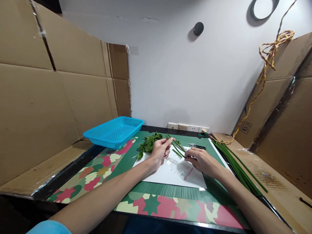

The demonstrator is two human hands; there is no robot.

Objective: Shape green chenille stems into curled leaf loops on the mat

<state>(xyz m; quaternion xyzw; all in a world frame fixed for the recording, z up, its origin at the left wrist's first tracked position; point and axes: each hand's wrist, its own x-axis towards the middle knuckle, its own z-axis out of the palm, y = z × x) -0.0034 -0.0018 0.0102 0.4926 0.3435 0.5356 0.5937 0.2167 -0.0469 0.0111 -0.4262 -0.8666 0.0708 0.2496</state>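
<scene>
My left hand [161, 152] pinches the upper end of a thin green stem [179, 147] between thumb and fingertips. Across from it, my right hand [200, 158] has its fingers closed at the stem's lower end. A short green piece [177, 153] shows just beneath, between the hands. Behind my left hand lies a heap of fuzzy green leaf-like pieces [149, 144]. A clear zip bag [184, 169] with a red strip rests on the white sheet [165, 178] below my hands. Black-handled snips [198, 146] lie just beyond my right hand.
A blue perforated basket [114, 130] stands at the back left. Long green stems [237, 169] lie along the right edge. Cardboard walls [85, 91] flank the table. Sockets [182, 127] line the back, and a yellow-brown cord [263, 74] hangs at right.
</scene>
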